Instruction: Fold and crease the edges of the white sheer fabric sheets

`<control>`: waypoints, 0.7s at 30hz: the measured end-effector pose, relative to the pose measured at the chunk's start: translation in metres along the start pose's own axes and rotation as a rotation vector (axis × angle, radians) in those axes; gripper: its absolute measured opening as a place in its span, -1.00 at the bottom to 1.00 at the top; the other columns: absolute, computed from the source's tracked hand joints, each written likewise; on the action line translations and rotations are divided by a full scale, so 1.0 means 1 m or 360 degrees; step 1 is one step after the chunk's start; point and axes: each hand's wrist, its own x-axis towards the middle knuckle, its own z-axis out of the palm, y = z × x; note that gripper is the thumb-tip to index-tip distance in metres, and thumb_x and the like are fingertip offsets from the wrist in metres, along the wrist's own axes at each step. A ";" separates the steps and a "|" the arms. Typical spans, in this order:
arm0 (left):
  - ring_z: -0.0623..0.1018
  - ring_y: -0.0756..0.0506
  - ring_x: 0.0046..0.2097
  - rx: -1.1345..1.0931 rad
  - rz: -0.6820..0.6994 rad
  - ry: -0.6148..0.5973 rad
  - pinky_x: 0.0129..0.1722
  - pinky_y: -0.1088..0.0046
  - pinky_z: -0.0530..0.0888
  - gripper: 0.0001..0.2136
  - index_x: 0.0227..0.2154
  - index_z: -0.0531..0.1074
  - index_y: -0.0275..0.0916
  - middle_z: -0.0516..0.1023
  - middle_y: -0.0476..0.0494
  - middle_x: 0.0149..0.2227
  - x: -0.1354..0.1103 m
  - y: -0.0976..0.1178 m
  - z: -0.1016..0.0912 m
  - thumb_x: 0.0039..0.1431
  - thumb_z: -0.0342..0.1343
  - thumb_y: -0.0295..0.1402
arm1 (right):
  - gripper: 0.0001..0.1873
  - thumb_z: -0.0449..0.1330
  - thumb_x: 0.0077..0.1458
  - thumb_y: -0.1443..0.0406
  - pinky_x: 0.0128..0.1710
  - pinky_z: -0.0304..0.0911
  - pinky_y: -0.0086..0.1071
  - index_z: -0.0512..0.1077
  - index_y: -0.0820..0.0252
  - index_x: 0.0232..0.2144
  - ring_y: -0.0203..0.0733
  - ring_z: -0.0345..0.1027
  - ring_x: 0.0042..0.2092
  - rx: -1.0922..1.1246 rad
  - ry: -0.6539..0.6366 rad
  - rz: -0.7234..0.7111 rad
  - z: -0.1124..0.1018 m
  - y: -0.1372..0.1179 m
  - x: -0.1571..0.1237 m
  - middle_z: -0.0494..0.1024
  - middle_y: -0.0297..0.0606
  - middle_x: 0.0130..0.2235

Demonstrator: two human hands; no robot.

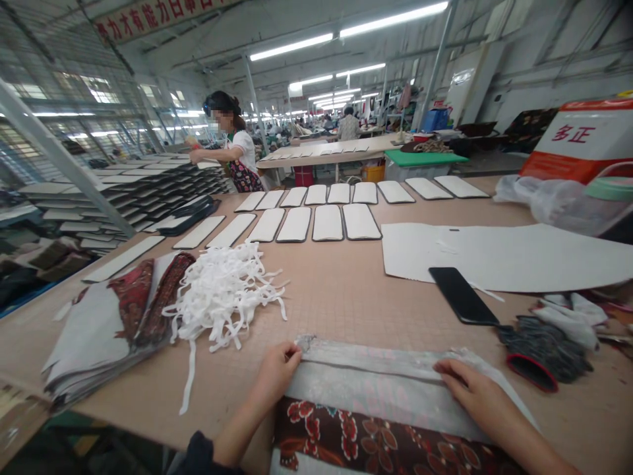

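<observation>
grey cloth (366,382) between left grip (277,371) and right grip (467,386), its far side in the pinch of both

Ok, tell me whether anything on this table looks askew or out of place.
A black phone lies slantwise over the near edge of the white sheet, looking stray there; one white strip straggles out of the tangled heap, breaking its outline.

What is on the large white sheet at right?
A black smartphone overlaps the near edge of the white sheet; white scraps lie farther in. The sheet's underside and whatever the phone covers are hidden.
</observation>
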 end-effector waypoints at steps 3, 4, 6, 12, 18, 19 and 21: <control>0.28 0.05 -0.61 -0.0197 -0.0188 -0.0079 -0.59 0.54 0.20 -0.82 -0.56 0.36 -0.28 0.36 0.04 -0.65 -0.002 0.003 0.001 -0.06 0.01 -0.25 | -0.64 -0.04 -0.07 0.09 -0.23 0.28 -0.25 0.40 0.13 -0.33 -0.06 0.39 -0.22 0.0021 -0.0086 0.0073 -0.002 0.002 0.000 0.53 -0.17 -0.27; 0.25 0.07 -0.65 -0.0330 -0.0284 -0.0113 -0.64 0.56 0.16 -0.81 -0.53 0.35 -0.28 0.36 0.05 -0.67 -0.003 0.004 0.001 -0.05 0.02 -0.23 | -0.65 -0.05 -0.06 0.08 -0.31 0.29 -0.28 0.38 0.12 -0.33 -0.09 0.39 -0.29 0.0047 -0.0144 0.0121 -0.002 0.002 -0.001 0.52 -0.19 -0.32; 0.27 0.08 -0.66 -0.0663 -0.0467 -0.0156 -0.68 0.59 0.14 -0.78 -0.47 0.35 -0.28 0.43 0.02 -0.63 -0.005 0.006 0.001 -0.09 0.10 -0.20 | -0.68 -0.07 -0.04 0.07 -0.49 0.25 -0.35 0.33 0.11 -0.37 -0.18 0.35 -0.46 0.0142 -0.0255 0.0254 -0.001 0.003 -0.003 0.48 -0.27 -0.42; 0.45 0.05 -0.48 -0.1238 -0.0710 -0.0181 -0.53 0.60 0.32 -0.70 -0.46 0.40 -0.34 0.54 -0.16 -0.44 -0.006 0.012 -0.002 -0.23 0.28 -0.25 | -0.69 0.05 -0.14 0.04 -0.65 0.10 -0.44 0.25 0.09 -0.38 -0.29 0.21 -0.60 0.0617 -0.0325 0.0416 -0.005 -0.005 -0.009 0.33 -0.43 -0.55; 0.37 0.02 -0.57 -0.0580 -0.0355 -0.0076 -0.56 0.54 0.27 -0.81 -0.48 0.40 -0.32 0.41 0.01 -0.63 0.000 -0.002 0.007 -0.14 0.15 -0.29 | -0.62 0.08 -0.13 -0.02 -0.47 0.21 -0.39 0.40 0.16 -0.43 -0.23 0.28 -0.51 0.0624 -0.0306 0.0389 -0.022 -0.014 -0.007 0.37 -0.36 -0.58; 0.37 0.01 -0.55 -0.0441 -0.0268 -0.0037 -0.53 0.52 0.28 -0.82 -0.44 0.41 -0.31 0.40 0.03 -0.62 0.001 -0.005 0.009 -0.13 0.12 -0.32 | -0.61 0.08 -0.14 -0.02 -0.45 0.22 -0.38 0.42 0.16 -0.42 -0.20 0.30 -0.49 0.0574 -0.0255 0.0357 -0.021 -0.012 -0.006 0.40 -0.33 -0.56; 0.41 -0.02 -0.48 -0.0206 -0.0102 0.0038 -0.42 0.47 0.33 -0.82 -0.39 0.42 -0.29 0.44 -0.01 -0.55 0.001 -0.008 0.012 -0.10 0.06 -0.35 | -0.62 0.10 -0.17 -0.01 -0.38 0.25 -0.35 0.44 0.15 -0.42 -0.14 0.34 -0.40 0.0459 -0.0115 0.0240 -0.017 -0.006 -0.003 0.47 -0.28 -0.49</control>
